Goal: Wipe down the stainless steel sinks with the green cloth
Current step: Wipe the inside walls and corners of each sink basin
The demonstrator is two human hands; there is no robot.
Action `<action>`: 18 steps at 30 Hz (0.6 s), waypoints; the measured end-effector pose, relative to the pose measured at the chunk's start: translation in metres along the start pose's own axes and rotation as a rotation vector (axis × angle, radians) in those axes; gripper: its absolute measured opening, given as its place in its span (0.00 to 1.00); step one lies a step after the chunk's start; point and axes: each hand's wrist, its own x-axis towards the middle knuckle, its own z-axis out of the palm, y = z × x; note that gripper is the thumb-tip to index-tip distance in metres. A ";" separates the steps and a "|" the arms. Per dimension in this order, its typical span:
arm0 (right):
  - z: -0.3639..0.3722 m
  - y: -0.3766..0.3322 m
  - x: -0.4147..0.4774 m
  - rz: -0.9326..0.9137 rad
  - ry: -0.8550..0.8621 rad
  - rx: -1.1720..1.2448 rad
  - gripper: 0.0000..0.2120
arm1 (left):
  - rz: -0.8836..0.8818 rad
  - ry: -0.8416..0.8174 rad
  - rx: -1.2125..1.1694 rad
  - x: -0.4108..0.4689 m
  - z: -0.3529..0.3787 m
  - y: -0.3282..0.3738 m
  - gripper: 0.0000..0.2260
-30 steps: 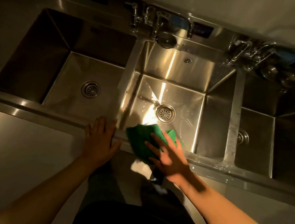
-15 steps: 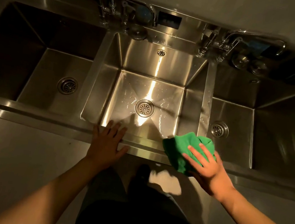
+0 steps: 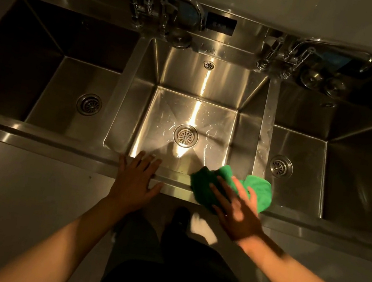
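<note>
Since half a second ago the right hand (image 3: 237, 208), flat on the green cloth (image 3: 233, 188), slid left along the front rim (image 3: 171, 191) toward the splayed, empty left hand (image 3: 135, 179).

Left hand (image 3: 135, 179): flat, palm down, fingers spread, forearm stretched forward.
Right hand (image 3: 236, 207): palm down, fingers splayed, pressing flat, forearm angled inward from the right.
</note>
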 end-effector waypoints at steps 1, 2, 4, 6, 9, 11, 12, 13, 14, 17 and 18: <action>0.004 -0.013 0.012 -0.046 -0.007 0.001 0.25 | -0.002 0.009 -0.026 0.000 0.000 0.000 0.30; 0.007 -0.027 0.025 -0.086 -0.021 -0.002 0.26 | -0.008 0.023 -0.058 0.000 -0.001 0.000 0.29; 0.011 -0.057 0.050 -0.121 -0.050 -0.017 0.27 | -0.030 0.054 -0.119 0.000 -0.002 0.002 0.27; 0.014 -0.084 0.070 -0.142 -0.048 -0.010 0.28 | -0.053 0.085 -0.173 -0.001 -0.004 0.004 0.25; 0.018 -0.098 0.081 -0.173 -0.032 -0.001 0.28 | -0.080 0.132 -0.215 -0.003 -0.009 0.007 0.26; 0.020 -0.086 0.078 -0.195 -0.016 0.001 0.28 | -0.076 0.137 -0.181 -0.003 -0.012 0.012 0.26; 0.021 -0.077 0.074 -0.199 -0.014 -0.005 0.28 | -0.073 0.126 -0.146 -0.002 -0.014 0.015 0.26; 0.022 -0.067 0.068 -0.192 -0.014 -0.013 0.28 | -0.069 0.106 -0.103 -0.001 -0.015 0.019 0.25; 0.023 -0.054 0.060 -0.175 -0.013 -0.017 0.27 | -0.064 0.081 -0.068 0.001 -0.015 0.023 0.25; 0.026 -0.016 0.029 -0.108 0.017 -0.018 0.27 | -0.019 0.012 -0.017 0.007 -0.011 0.035 0.28; 0.026 -0.004 0.018 -0.091 0.035 -0.027 0.27 | 0.004 -0.009 -0.006 0.010 -0.008 0.039 0.29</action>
